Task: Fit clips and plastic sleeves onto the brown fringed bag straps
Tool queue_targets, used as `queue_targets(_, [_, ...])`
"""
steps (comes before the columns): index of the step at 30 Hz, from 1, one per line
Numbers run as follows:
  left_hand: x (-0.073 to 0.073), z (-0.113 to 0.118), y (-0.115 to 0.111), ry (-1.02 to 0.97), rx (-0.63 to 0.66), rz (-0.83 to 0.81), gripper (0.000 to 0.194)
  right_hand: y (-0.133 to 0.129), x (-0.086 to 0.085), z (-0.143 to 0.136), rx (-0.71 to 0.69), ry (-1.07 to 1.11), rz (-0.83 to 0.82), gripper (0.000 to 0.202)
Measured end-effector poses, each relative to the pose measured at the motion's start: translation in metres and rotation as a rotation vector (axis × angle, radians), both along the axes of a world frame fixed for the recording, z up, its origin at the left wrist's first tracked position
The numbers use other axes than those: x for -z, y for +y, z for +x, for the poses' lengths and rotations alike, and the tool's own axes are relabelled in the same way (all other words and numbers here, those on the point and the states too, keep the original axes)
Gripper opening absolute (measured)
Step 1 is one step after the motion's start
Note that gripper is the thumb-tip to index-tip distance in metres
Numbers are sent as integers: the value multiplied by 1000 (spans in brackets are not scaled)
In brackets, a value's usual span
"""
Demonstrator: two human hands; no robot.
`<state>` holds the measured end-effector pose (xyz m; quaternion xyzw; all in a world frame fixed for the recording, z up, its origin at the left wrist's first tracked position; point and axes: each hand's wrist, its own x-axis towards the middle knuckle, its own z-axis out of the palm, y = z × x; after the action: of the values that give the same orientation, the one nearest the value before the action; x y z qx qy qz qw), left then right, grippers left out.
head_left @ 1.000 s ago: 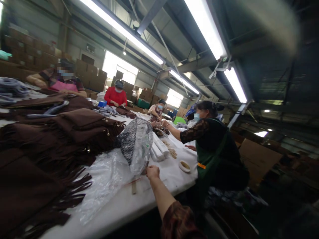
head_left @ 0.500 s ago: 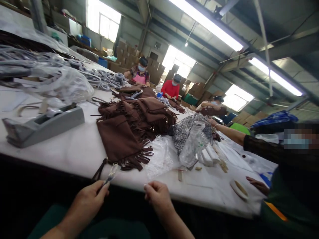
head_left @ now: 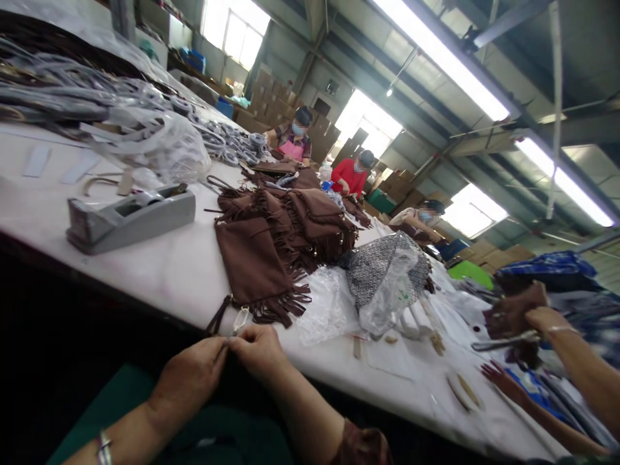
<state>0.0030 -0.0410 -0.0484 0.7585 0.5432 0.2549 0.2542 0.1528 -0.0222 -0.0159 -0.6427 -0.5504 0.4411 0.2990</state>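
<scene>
My left hand (head_left: 191,374) and my right hand (head_left: 261,352) meet at the table's front edge, fingertips pinched together. Between them the left holds a small shiny, plastic-wrapped metal piece (head_left: 241,320), whose upper end shows above the fingers. What the right fingertips grip is hidden. Just beyond lies a brown fringed bag (head_left: 254,258), flat on the table, its dark strap (head_left: 219,315) hanging toward my left hand. More brown fringed bags (head_left: 310,223) are heaped behind it.
A grey tape dispenser (head_left: 133,219) stands left. Clear plastic bags (head_left: 329,307) and a grey woven bag (head_left: 375,268) lie right of the brown bags. A tape roll (head_left: 462,391) sits near a co-worker's hands (head_left: 508,381). Plastic-wrapped straps (head_left: 145,97) cover the far left. Other people work beyond.
My right hand has moved left and now meets my left hand at the small piece. The view has shifted. At right, the co-worker now holds up a brown item.
</scene>
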Motion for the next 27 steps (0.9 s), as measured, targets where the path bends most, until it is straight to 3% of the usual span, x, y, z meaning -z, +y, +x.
queue_targets(3, [4,0,1,27,-4,51,40,-1,3,5,16,-35,4,18])
queue_targets(6, [3,-2,2,-18,-9,4,41,-5,1,8,-3,-16,-2,17])
queue_targets(11, [-9,-3,2,-110,-34,-139,36,-16,-8,11,-68,210,-35,15])
queue_targets(15, [-18,-3,1,-159,-50,-155,32,-19,-12,16,-172,439,-164,43])
queue_targets(19, [-23,-3,1,-189,-57,-188,33,-20,-17,24,-282,627,-277,89])
queue_targets(27, [-13,-1,3,-199,-50,-260,32,-36,-11,6,-382,797,-363,115])
